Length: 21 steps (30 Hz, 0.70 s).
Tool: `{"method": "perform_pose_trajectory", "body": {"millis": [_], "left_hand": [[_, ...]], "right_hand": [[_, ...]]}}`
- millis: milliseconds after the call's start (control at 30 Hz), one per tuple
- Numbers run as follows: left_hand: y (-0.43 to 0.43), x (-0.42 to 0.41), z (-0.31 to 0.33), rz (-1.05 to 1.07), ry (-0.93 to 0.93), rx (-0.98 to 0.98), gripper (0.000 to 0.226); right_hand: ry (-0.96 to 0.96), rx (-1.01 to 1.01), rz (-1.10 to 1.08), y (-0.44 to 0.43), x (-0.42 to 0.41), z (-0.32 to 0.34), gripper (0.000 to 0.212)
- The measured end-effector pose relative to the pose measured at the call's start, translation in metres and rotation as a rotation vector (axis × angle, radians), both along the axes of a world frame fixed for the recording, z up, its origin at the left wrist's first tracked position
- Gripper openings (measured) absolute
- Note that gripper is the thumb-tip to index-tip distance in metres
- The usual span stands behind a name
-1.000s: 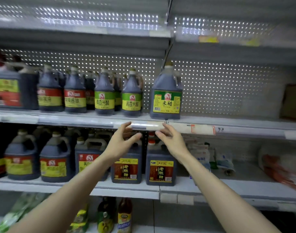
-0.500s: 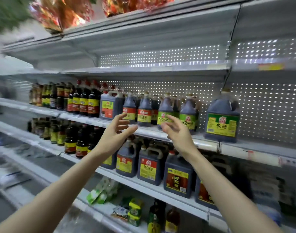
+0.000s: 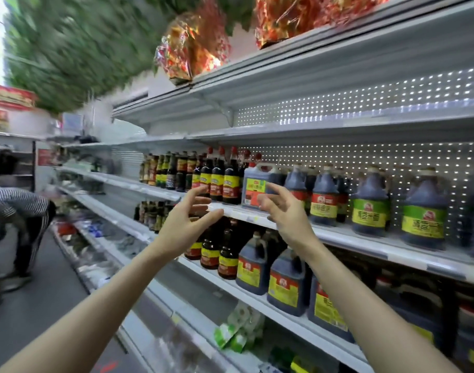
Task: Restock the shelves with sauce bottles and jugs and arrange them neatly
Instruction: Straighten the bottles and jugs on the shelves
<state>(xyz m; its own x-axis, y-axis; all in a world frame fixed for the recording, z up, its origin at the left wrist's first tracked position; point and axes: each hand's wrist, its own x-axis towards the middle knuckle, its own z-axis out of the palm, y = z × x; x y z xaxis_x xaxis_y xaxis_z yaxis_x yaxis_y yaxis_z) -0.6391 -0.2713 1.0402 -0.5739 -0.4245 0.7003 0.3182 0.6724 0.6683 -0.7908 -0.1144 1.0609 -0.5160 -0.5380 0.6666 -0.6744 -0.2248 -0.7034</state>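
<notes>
We turned left since before. Our left hand (image 3: 186, 224) and right hand (image 3: 288, 215) are empty, fingers spread; the square jug (image 3: 253, 188) sits mid-frame, just behind the right hand.

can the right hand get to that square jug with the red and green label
Probably yes: the right hand is open just before the square jug, which stands at the shelf front with nothing between.
</notes>
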Motion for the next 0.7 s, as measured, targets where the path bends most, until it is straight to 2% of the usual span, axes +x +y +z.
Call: {"method": "perform_pose_trajectory", "body": {"millis": [100, 367, 533, 700], "left_hand": [[-0.064, 0.005, -0.002, 0.017, 0.01, 0.024, 0.063], [-0.226, 0.01, 0.021, 0.021, 0.005, 0.015, 0.074], [-0.292, -0.004, 0.022, 0.018, 0.023, 0.056, 0.059], [-0.354, -0.028, 0.008, 0.009, -0.002, 0.083, 0.057]], "right_hand": [[0.002, -0.027, 0.025, -0.065, 0.006, 0.0, 0.059], [-0.013, -0.077, 0.029, -0.233, 0.01, 0.017, 0.056], [0.002, -0.063, 0.02, -0.309, 0.0, 0.019, 0.052], [-0.001, -0.039, 0.009, -0.379, -0.026, 0.009, 0.051]]}}
